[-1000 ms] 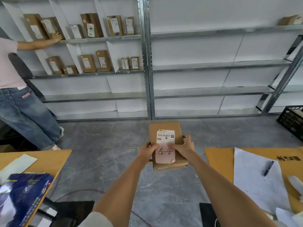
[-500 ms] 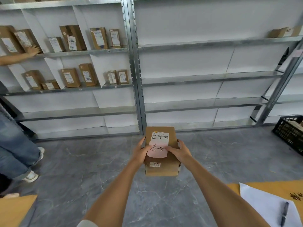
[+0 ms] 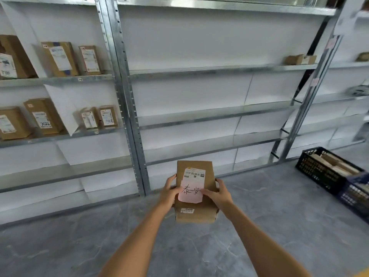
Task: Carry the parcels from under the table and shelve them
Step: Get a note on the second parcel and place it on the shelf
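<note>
I hold a brown cardboard parcel (image 3: 194,213) in front of me at chest height, its top carrying a barcode label and a pink slip with handwritten characters. My left hand (image 3: 168,193) grips its left side and my right hand (image 3: 218,193) grips its right side, thumbs on top. Straight ahead stands the metal shelving unit (image 3: 209,114), its middle bay holding only one small box (image 3: 300,59) at the far right of an upper shelf. The left bay (image 3: 60,134) carries several labelled parcels (image 3: 60,58) standing upright on two shelves.
A vertical steel post (image 3: 127,108) divides the left and middle bays. A dark plastic crate (image 3: 327,168) with contents sits on the grey floor at the right, with a second crate (image 3: 357,194) next to it. Grey floor lies between me and the shelves.
The view has closed in on the shelving and swung right. The tables and the other person have left the view. Both hands still hold the parcel the same way.
</note>
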Demonstrator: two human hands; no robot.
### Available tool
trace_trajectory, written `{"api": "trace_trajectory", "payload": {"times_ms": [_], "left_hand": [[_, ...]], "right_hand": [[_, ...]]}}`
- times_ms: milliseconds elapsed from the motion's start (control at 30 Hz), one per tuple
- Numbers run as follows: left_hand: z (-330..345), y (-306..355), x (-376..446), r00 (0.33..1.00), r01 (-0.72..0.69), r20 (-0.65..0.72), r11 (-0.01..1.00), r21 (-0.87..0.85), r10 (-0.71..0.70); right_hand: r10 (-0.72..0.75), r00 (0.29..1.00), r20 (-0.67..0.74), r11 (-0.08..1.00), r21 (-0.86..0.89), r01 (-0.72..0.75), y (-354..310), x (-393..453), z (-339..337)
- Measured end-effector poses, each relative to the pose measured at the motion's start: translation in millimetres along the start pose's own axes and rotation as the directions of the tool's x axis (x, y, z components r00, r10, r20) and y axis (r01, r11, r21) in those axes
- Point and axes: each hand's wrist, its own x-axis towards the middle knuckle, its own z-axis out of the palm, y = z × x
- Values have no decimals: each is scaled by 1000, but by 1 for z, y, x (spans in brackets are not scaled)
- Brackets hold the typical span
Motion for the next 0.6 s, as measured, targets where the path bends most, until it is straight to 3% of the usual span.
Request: {"api": "trace_trajectory", "payload": {"times_ms": [433,600], "left_hand": [[103,60,201,973,-38,231,991,130,7],[161,79,266,955,-54,296,986,160,4]], "right_hand": [[131,957,-258,979,188,-84,-33,155,-81],[164,937,-309,979,170,-115,-40,213,-130]]}}
